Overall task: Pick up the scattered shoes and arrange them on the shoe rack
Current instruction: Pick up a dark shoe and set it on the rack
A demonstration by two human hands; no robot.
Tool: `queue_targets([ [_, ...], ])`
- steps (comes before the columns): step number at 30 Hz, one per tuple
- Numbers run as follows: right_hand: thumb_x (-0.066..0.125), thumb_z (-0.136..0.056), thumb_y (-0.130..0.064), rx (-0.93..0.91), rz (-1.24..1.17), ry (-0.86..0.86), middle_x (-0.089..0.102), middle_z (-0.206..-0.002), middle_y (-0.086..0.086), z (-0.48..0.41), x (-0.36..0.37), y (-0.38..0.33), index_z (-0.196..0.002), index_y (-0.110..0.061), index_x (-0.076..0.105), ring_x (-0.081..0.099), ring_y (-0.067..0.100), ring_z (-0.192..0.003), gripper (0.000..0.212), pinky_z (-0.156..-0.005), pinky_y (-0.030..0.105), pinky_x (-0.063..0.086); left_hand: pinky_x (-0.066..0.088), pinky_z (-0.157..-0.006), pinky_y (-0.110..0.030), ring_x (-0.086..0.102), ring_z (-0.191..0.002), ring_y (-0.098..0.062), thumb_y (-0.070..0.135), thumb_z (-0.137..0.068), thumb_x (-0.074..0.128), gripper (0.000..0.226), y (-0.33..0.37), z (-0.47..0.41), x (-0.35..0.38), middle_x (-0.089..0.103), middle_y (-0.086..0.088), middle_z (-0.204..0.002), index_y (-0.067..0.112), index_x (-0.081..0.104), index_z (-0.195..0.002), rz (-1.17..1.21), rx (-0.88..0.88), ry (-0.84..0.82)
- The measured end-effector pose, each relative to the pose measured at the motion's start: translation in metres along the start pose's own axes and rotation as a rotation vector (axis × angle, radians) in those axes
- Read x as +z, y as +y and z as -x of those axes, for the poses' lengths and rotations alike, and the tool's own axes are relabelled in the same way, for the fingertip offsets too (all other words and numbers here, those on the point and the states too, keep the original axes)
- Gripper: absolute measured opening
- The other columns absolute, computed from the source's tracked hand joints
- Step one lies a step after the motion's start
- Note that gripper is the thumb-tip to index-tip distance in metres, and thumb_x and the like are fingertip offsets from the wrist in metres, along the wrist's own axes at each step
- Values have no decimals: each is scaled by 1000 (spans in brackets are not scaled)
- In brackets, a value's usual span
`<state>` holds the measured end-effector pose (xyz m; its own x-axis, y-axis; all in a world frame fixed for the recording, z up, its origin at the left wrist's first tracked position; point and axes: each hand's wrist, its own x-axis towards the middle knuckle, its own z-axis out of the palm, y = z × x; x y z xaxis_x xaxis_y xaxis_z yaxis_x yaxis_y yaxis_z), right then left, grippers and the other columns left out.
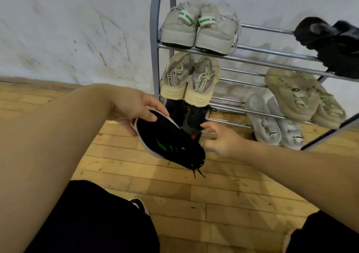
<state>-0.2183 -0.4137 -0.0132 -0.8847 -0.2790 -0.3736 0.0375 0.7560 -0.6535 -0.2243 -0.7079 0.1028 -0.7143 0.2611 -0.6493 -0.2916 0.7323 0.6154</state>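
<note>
The floor (174, 190) is made of light brown wood boards. Behind it is a white wall (77, 29) with many dark scuff marks. A metal shoe rack (272, 58) stands against the wall on the right, and it has three rows of bars.

The left hand (132, 107) holds a black sneaker (171, 142) in the air, in front of the bottom left of the rack. Its thumb and fingers pinch the far left end of the shoe. The shoe is tipped on its side. Its long way runs from far left down to near right, and the laces hang from the near right end. The right hand (223, 140) is just beside the shoe with its fingers spread, holding nothing.

On the rack, grey sneakers with green tabs (196, 31) sit on top. Pale yellow sneakers (190, 79) sit under them, and white sneakers (272, 122) sit at the bottom.
</note>
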Motion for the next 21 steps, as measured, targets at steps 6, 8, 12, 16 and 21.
queue_targets([
  [6,74,-88,-27,23,-83,-272,48,-151,-10,77,-23,44,-133,-46,38,41,11,-142,61,-116,45,40,61,-71,-38,66,-106,-31,10,-103,56,35,27,0,23,62,-5,-129,37,70,-121,28,37,-146],
  [8,73,-90,-22,38,-96,-230,53,-139,-10,95,-32,53,-123,-45,40,47,13,-134,52,-110,46,47,60,-76,-42,67,-108,-32,11,-102,57,35,31,-1,30,64,-7,-130,37,71,-121,60,38,-191],
  [12,73,-91,-16,32,-163,-168,56,-125,2,124,-47,66,-115,-36,45,59,23,-116,42,-98,46,54,58,-80,-42,67,-104,-29,11,-102,55,36,41,-1,43,66,-9,-129,37,71,-122,131,66,-266],
  [16,70,-95,-14,30,-186,-189,58,-124,-2,145,-61,75,-111,-26,48,59,24,-95,29,-76,34,49,55,-72,-37,64,-101,-27,13,-104,52,35,50,-1,58,66,-11,-128,37,71,-123,137,81,-269],
  [21,64,-98,-5,60,-302,-246,61,-85,-1,159,-77,84,-103,-18,48,46,15,-72,21,-60,28,40,59,-73,-34,71,-99,-22,22,-106,53,33,64,-9,79,69,-5,-126,38,61,-134,54,49,-175],
])
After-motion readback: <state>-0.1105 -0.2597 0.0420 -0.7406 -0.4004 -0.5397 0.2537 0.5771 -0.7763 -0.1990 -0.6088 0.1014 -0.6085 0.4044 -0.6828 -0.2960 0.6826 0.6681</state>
